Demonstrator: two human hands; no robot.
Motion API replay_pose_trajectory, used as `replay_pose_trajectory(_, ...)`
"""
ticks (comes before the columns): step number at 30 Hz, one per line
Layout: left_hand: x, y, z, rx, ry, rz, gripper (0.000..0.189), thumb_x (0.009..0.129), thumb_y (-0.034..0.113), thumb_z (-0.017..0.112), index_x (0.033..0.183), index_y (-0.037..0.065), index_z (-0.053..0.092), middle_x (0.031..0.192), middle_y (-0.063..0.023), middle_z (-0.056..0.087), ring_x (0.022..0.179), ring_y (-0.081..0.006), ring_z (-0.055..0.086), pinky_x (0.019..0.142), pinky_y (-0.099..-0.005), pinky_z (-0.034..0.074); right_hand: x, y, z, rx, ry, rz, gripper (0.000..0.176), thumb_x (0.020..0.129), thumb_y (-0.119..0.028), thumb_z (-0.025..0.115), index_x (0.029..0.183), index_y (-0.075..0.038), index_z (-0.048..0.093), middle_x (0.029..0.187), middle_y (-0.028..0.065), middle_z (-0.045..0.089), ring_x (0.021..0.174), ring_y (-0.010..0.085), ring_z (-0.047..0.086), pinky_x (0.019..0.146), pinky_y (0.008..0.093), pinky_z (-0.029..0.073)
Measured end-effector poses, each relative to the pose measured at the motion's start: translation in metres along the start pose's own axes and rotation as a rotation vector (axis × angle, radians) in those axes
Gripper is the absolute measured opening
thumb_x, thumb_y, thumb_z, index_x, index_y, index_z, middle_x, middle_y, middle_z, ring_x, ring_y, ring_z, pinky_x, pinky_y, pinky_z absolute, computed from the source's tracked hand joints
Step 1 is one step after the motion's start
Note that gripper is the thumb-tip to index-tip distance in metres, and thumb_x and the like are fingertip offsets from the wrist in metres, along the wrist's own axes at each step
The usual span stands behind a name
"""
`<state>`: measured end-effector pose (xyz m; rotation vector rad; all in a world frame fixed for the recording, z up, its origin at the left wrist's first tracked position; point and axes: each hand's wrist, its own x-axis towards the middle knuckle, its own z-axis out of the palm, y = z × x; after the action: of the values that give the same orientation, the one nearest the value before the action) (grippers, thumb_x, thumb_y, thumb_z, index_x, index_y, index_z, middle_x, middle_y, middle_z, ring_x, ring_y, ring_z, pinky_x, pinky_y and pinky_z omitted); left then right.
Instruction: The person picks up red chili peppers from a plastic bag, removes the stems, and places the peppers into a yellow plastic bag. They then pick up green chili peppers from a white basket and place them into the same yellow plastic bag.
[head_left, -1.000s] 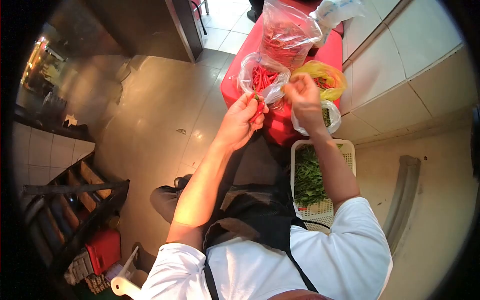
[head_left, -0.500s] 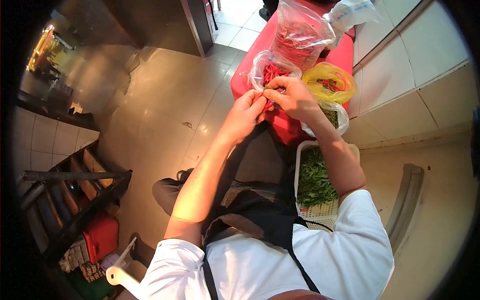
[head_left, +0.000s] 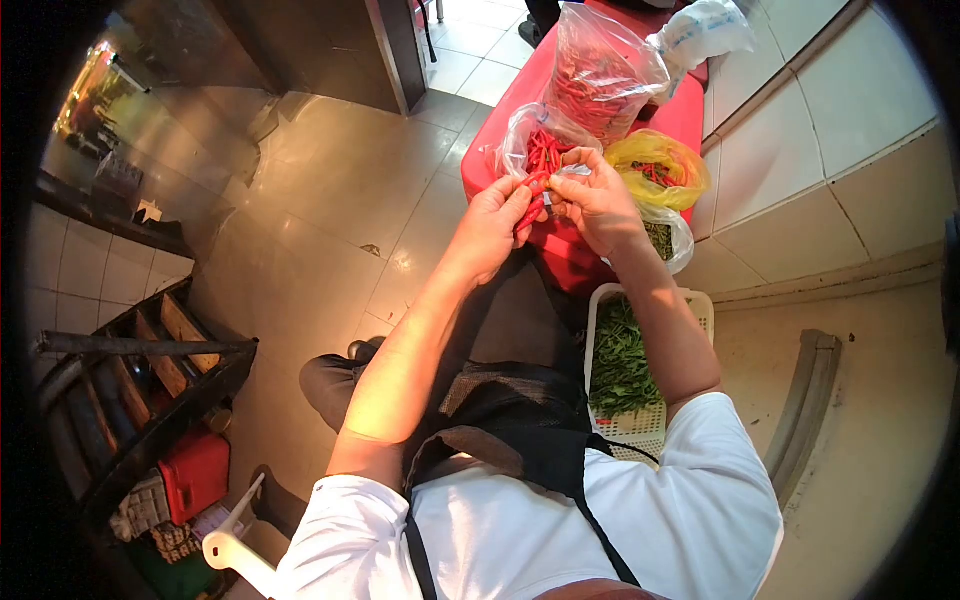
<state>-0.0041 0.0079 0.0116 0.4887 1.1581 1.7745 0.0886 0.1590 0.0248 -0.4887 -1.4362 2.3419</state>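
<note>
My left hand [head_left: 490,225] is closed on red chilies [head_left: 533,208], which stick out past its fingers. Close against it, my right hand [head_left: 600,205] pinches at the upper end of a chili, fingertips together. Just beyond both hands, an open clear bag of red chilies [head_left: 543,150] rests on the red surface [head_left: 490,150]. Behind it stands a larger clear bag [head_left: 598,90] full of red chilies. A yellow bag [head_left: 688,165] with chilies lies to the right, above a clear bag [head_left: 660,238] holding small greenish pieces.
A white basket [head_left: 640,425] of green leaves [head_left: 620,360] sits below the red surface, beside my right arm. A tiled wall [head_left: 780,150] runs along the right. Dark wooden steps or a rack [head_left: 150,360] and a red container [head_left: 195,475] are at lower left.
My right hand has turned and shifted slightly right, with its fingers lower. More of the red chilies in my left hand now shows. The view has shifted slightly.
</note>
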Motion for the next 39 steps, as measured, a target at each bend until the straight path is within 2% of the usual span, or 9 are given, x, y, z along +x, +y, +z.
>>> replay_pose_trajectory(8, -0.003, 0.001, 0.0, 0.018, 0.006, -0.066, 0.021, 0.103, 0.028, 0.052, 0.106, 0.008, 0.058, 0.081, -0.0031, 0.063, 0.059, -0.0057, 0.049, 0.053, -0.0199, 0.038, 0.003, -0.019, -0.055, -0.766, 0.144, -0.366, 0.015, 0.089, -0.007, 0.066, 0.1, 0.001, 0.059, 0.079, 0.0025, 0.064, 0.07, 0.0062, 0.057, 0.06, 0.023, 0.045)
replay_pose_trajectory(11, -0.002, -0.001, -0.004, 0.013, -0.016, -0.084, 0.021, 0.103, 0.029, 0.052, 0.106, 0.009, 0.058, 0.081, -0.003, 0.063, 0.058, -0.0054, 0.048, 0.053, -0.0194, 0.037, -0.011, -0.05, -0.09, -0.768, 0.241, -0.398, 0.013, 0.087, -0.012, 0.069, 0.09, 0.0, 0.064, 0.074, 0.0012, 0.061, 0.068, 0.0071, 0.055, 0.062, 0.0243, 0.046)
replay_pose_trajectory(14, 0.002, -0.004, 0.001, 0.054, -0.022, -0.097, 0.022, 0.101, 0.029, 0.055, 0.107, 0.008, 0.059, 0.081, -0.002, 0.063, 0.059, -0.0046, 0.048, 0.053, -0.0191, 0.037, -0.037, -0.076, -0.107, -1.415, 0.059, 0.056, 0.012, 0.089, -0.011, 0.067, 0.096, 0.0, 0.067, 0.085, 0.0027, 0.064, 0.077, 0.0095, 0.059, 0.071, 0.0271, 0.048)
replay_pose_trajectory(17, 0.006, -0.008, 0.01, 0.198, -0.07, -0.06, 0.021, 0.101, 0.028, 0.056, 0.106, 0.008, 0.061, 0.082, -0.0013, 0.064, 0.059, -0.0043, 0.048, 0.053, -0.0194, 0.037, -0.046, -0.052, -0.1, -1.496, 0.267, -0.341, 0.018, 0.087, -0.012, 0.069, 0.1, 0.0, 0.068, 0.089, 0.0069, 0.066, 0.08, 0.0134, 0.061, 0.072, 0.0297, 0.049)
replay_pose_trajectory(21, 0.012, -0.019, 0.02, 0.424, -0.154, -0.012, 0.02, 0.102, 0.025, 0.054, 0.105, 0.007, 0.063, 0.082, -0.0004, 0.064, 0.061, -0.0046, 0.049, 0.054, -0.0201, 0.038, -0.036, -0.051, -0.041, -1.16, -0.088, -0.684, 0.02, 0.088, -0.009, 0.067, 0.104, 0.001, 0.067, 0.093, 0.0107, 0.067, 0.081, 0.018, 0.063, 0.074, 0.0307, 0.049)
replay_pose_trajectory(24, 0.013, -0.021, 0.018, 0.445, -0.165, 0.036, 0.023, 0.102, 0.027, 0.053, 0.106, 0.006, 0.062, 0.083, -0.0012, 0.063, 0.061, -0.0055, 0.049, 0.055, -0.0205, 0.039, -0.025, -0.044, -0.03, -1.12, -0.312, -0.38, 0.016, 0.09, -0.007, 0.065, 0.103, 0.001, 0.067, 0.093, 0.0068, 0.067, 0.082, 0.0138, 0.062, 0.076, 0.0285, 0.049)
replay_pose_trajectory(28, 0.006, -0.012, 0.013, -0.063, -0.004, -0.052, 0.024, 0.103, 0.028, 0.05, 0.103, 0.005, 0.059, 0.083, -0.0026, 0.062, 0.06, -0.0072, 0.048, 0.055, -0.0218, 0.04, -0.018, -0.022, -0.018, -0.521, 0.064, -0.294, 0.017, 0.097, -0.009, 0.057, 0.109, 0.001, 0.063, 0.089, 0.0031, 0.067, 0.075, 0.0065, 0.058, 0.063, 0.0224, 0.046)
replay_pose_trajectory(30, 0.012, -0.02, 0.012, -0.342, 0.065, 0.009, 0.024, 0.104, 0.028, 0.049, 0.102, 0.005, 0.057, 0.081, -0.0025, 0.06, 0.06, -0.0081, 0.048, 0.054, -0.0225, 0.041, -0.024, 0.002, -0.009, -0.572, 0.114, -0.314, 0.02, 0.098, -0.008, 0.057, 0.115, 0.001, 0.059, 0.09, 0.0027, 0.066, 0.076, 0.0054, 0.057, 0.065, 0.0212, 0.046)
replay_pose_trajectory(39, 0.014, -0.034, 0.027, -0.136, 0.328, 0.194, 0.016, 0.103, 0.022, 0.051, 0.104, 0.006, 0.056, 0.079, 0.0019, 0.056, 0.061, -0.0057, 0.049, 0.054, -0.0205, 0.041, -0.02, 0.054, 0.026, -0.375, 0.321, -0.433, 0.01, 0.095, -0.003, 0.059, 0.104, 0.001, 0.058, 0.083, 0.0045, 0.065, 0.064, 0.0078, 0.06, 0.055, 0.022, 0.049)
